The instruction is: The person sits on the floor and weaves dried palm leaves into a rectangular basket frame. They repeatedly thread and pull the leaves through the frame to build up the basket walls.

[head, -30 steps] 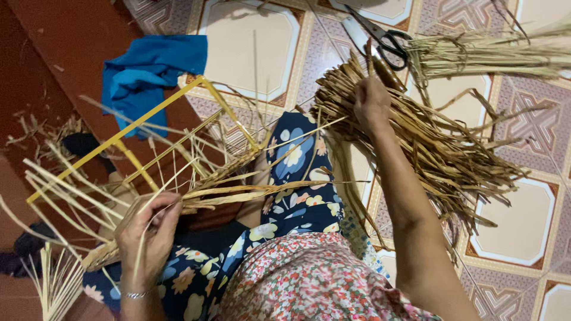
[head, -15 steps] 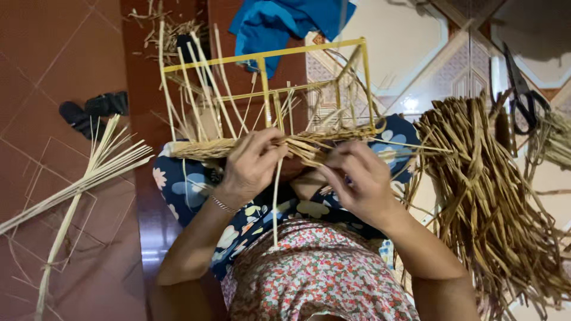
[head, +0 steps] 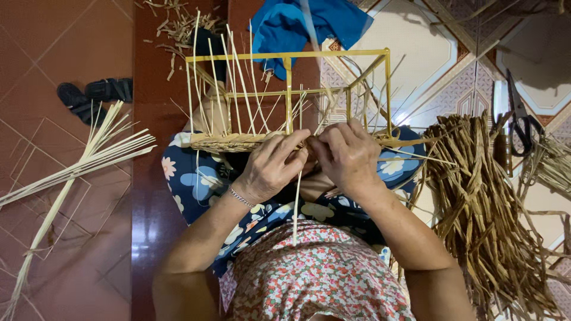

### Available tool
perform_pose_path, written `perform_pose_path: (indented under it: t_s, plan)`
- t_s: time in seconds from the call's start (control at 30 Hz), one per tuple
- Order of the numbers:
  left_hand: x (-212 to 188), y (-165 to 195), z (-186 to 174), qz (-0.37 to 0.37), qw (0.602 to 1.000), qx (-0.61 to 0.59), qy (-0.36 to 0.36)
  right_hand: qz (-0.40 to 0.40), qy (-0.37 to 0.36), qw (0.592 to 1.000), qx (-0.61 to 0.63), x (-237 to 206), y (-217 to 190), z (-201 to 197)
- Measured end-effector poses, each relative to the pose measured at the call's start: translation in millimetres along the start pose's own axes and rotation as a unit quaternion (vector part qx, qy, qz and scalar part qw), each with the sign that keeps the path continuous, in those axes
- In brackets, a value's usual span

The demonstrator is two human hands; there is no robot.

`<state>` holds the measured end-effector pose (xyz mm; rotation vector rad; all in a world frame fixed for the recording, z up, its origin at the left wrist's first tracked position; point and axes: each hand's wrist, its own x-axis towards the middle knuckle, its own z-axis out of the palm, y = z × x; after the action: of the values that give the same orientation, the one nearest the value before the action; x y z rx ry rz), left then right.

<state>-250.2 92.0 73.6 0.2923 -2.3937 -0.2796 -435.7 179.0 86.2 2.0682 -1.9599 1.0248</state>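
Woven rim (head: 229,142) on yellow frame (head: 288,57): left hand (head: 270,169), right hand (head: 345,156) pinching strand

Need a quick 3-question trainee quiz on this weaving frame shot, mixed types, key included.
1. True or false: both hands meet at the woven band along the yellow wire frame.
2. What lies on the tiles nearest the right hand? A) dried fibre bundle B) sandals C) blue cloth
3. Which tool lies beyond that bundle, at the picture's right edge?

Key
1. True; the left hand and right hand pinch strands there.
2. A, the dried fibre bundle.
3. The scissors.
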Motion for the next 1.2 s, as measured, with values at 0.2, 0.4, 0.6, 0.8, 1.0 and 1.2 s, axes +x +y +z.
perform_pose_path:
  t_s: [0.2,0.4,0.6,0.8,1.0,1.2]
  plan:
    - [0.2,-8.1,27.1,-0.092,0.992,-0.079,-0.019,-0.010,-0.013,1.000,0.002,0.2,-6.4,-10.3]
    - [17.9,-22.7,33.3,-0.294,0.931,-0.202,-0.078,-0.057,0.073,0.996,-0.016,-21.3,-15.4,-35.6]
    - [35.5,-15.1,32.7,-0.217,0.959,-0.145,-0.113,-0.025,0.021,0.998,-0.049,-30.3,-2.6,-24.9]
    - [44.4,-20.7,31.7,-0.116,0.955,-0.170,-0.214,-0.059,0.007,0.998,-0.031,-40.1,2.6,-31.8]
    - [49.7,-31.5,15.6,-0.096,0.933,-0.278,-0.208,0.008,-0.074,0.996,0.054,-45.3,4.9,-34.6]
    - [41.2,-33.6,5.9,-0.031,0.936,-0.254,-0.241,0.055,-0.062,0.987,0.140,-36.6,-0.1,-61.1]
